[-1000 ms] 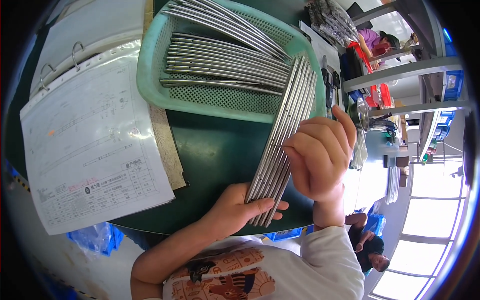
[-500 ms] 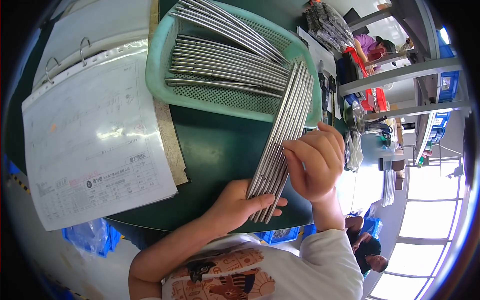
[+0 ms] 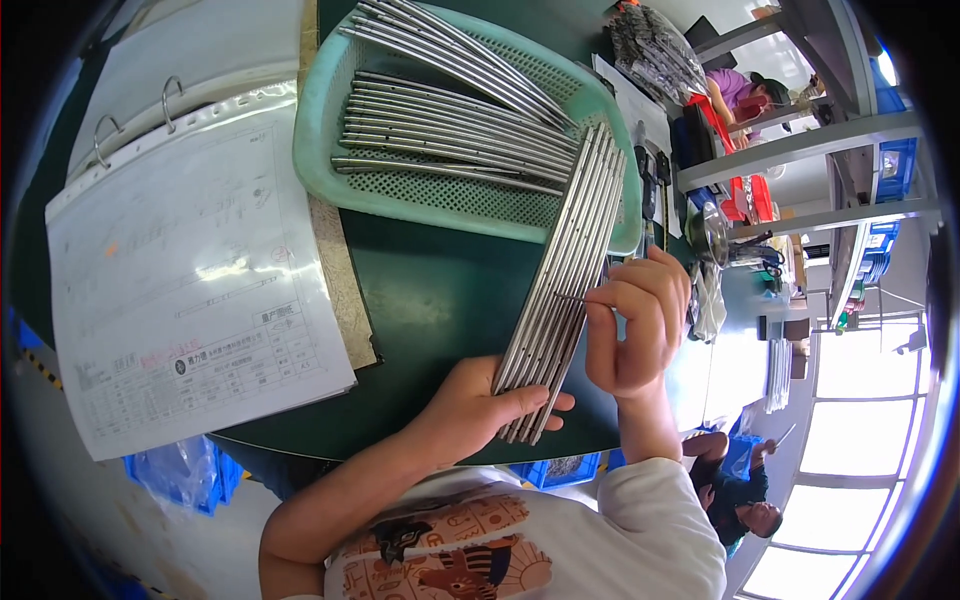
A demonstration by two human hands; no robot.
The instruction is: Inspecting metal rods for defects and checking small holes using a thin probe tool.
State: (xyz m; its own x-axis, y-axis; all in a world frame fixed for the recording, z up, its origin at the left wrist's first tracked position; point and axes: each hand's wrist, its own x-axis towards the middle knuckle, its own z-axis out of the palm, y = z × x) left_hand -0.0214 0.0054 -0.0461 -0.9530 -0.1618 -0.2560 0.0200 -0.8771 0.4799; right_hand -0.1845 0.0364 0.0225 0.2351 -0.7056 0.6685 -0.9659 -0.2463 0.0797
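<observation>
My left hand (image 3: 470, 405) is closed round the near end of a flat row of slim metal rods (image 3: 562, 270), thumb on top. The row slants away, and its far end rests over the right part of a green plastic basket (image 3: 325, 150). Small holes dot the rods. My right hand (image 3: 642, 320) pinches a thin dark pin (image 3: 573, 298) between thumb and forefinger. The pin's tip meets the rods near their middle; whether it sits in a hole I cannot tell. More metal rods (image 3: 450, 125) lie in the basket in loose groups.
An open ring binder with a drawing sheet (image 3: 200, 300) covers the left of the green table (image 3: 420, 280). Tools (image 3: 655, 180) lie right of the basket, near a metal shelf frame (image 3: 800, 150). Two people are farther off, one at upper right (image 3: 745, 90), another at lower right (image 3: 740, 500).
My right hand has shifted slightly to the right, and more of the pin shows. The left hand and rods have hardly moved. The person at lower right has raised an arm.
</observation>
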